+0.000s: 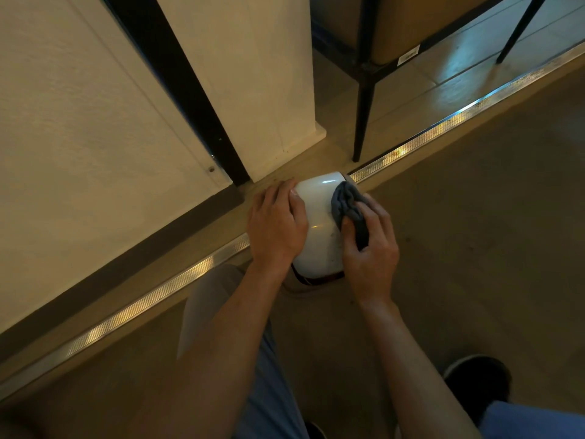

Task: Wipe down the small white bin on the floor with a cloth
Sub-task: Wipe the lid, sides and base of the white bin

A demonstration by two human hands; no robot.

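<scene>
Just below the middle of the frame the small white bin sits on the floor, its smooth, glossy, rounded body showing a bright highlight near its far edge and a few faint specks on the near right side. A dark reddish band runs round its lower rim, nearest the camera.

The left hand lies over the bin's left flank, its fingers bent round the curve and gripping the shell, the fingertips reaching the far left shoulder. The right hand is on the bin's right side, fingers clenched round a soft, crumpled grey-blue cloth, which it presses against the upper right of the bin. The bin thus lies between the two hands, with bare white surface showing in the gap between them.

A ribbed, shiny metal threshold strip crosses the frame diagonally from lower left to upper right, passing behind the bin. In the upper left stands a matt cream wall panel with a black vertical frame beside it. At upper right, thin black furniture legs stand on pale glossy tiles. A dark shoe shows at lower right.
</scene>
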